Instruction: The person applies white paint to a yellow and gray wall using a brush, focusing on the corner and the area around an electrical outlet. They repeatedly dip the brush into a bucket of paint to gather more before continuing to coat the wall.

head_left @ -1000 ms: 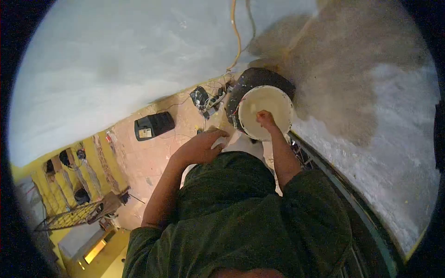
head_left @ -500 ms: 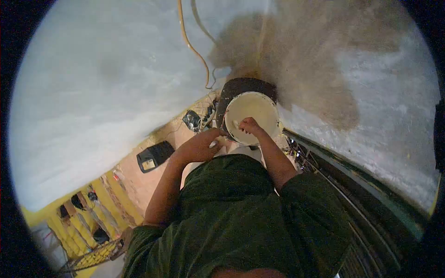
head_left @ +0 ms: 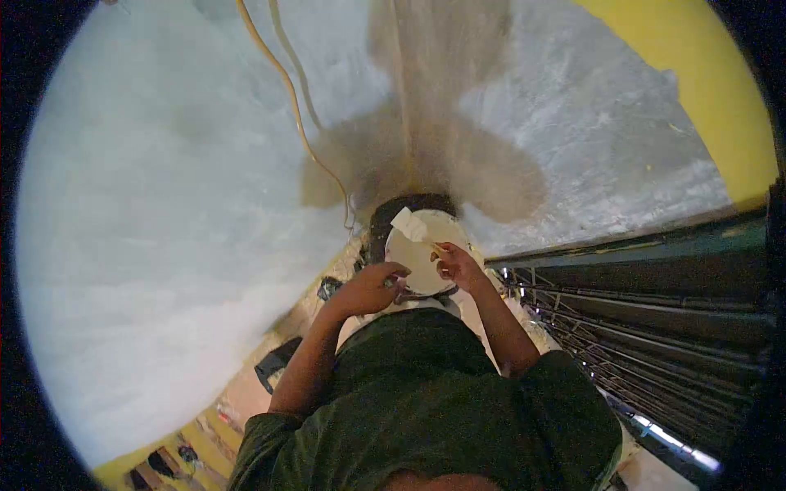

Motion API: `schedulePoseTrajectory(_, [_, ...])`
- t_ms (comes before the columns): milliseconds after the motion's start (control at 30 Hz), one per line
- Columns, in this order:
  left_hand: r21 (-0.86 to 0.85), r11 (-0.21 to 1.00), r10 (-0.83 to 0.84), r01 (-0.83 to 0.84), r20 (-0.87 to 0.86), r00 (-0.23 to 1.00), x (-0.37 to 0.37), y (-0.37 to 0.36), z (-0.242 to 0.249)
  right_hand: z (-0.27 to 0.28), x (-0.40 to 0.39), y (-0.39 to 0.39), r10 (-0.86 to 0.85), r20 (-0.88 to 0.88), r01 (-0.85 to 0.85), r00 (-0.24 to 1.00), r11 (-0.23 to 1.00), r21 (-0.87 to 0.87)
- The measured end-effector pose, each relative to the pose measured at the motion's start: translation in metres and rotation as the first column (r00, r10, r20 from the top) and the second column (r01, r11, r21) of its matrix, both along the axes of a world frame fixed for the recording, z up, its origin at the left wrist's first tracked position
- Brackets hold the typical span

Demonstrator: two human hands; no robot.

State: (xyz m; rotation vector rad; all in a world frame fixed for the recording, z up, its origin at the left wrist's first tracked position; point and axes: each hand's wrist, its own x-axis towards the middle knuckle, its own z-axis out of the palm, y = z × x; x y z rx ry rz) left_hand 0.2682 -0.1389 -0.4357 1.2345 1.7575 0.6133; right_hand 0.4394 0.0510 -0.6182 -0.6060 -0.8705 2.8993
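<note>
My right hand (head_left: 460,268) is closed around the thin handle of a paintbrush (head_left: 409,225), whose white-coated head points up and left. The brush is above a round bucket (head_left: 467,237) that holds pale, cream-coloured paint (head_left: 422,266). At the bucket's near left edge is my left hand (head_left: 378,286), its fingers loosely curved and apart from the thumb. I see nothing held in it. Whether it touches the rim cannot be made out.
Two patchy grey-white walls (head_left: 188,204) meet in a corner behind the bucket, with yellow paint (head_left: 720,106) at right. A yellowish cable (head_left: 291,94) hangs at left. Dark metal bars (head_left: 639,327) lie along the right. A black box (head_left: 277,360) stands on the floor.
My right hand has risen from inside the bucket, and the brush head now shows above it. My left hand stays by the bucket's left edge. The view has turned right.
</note>
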Motion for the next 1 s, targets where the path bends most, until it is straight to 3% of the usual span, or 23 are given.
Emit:
schedulePoseTrajectory(67, [-0.059,0.995,0.082,-0.079,0.057,0.995,0.002,0.005,0.0,0.031,-0.005,-0.011,-0.084,-0.028,0.087,0.996,0.992,0.093])
schedulePoseTrajectory(133, [-0.027,0.997,0.076,-0.077,-0.036,0.996,0.008,0.012,0.001,0.068,-0.008,-0.022,-0.14,-0.129,0.155,0.982,0.982,0.111])
schedulePoseTrajectory(200, [0.069,0.948,0.288,-0.311,0.231,0.929,0.019,0.017,0.001,0.101,-0.013,-0.034,-0.17,-0.177,0.184,0.969,0.98,0.069])
schedulePoseTrajectory(267, [0.156,0.922,0.311,-0.354,0.245,0.918,0.029,0.025,0.023,0.121,-0.021,-0.047,-0.253,-0.24,0.259,0.937,0.966,-0.007])
schedulePoseTrajectory(400, [0.305,0.795,0.435,-0.525,0.316,0.843,0.037,0.029,0.057,0.16,-0.024,-0.066,-0.279,-0.329,0.304,0.902,0.952,0.029])
schedulePoseTrajectory(600, [0.448,0.701,0.451,-0.555,0.325,0.831,0.037,0.023,0.083,0.224,-0.017,-0.1,-0.336,-0.409,0.469,0.848,0.835,0.286])
schedulePoseTrajectory(833, [0.502,0.633,0.404,-0.589,0.434,0.805,0.044,0.011,0.129,0.262,-0.023,-0.123,-0.397,-0.467,0.571,0.79,0.754,0.325])
schedulePoseTrajectory(1000, [0.439,0.635,0.415,-0.636,0.501,0.759,0.032,0.009,0.15,0.297,-0.037,-0.134,-0.465,-0.421,0.617,0.779,0.689,0.381])
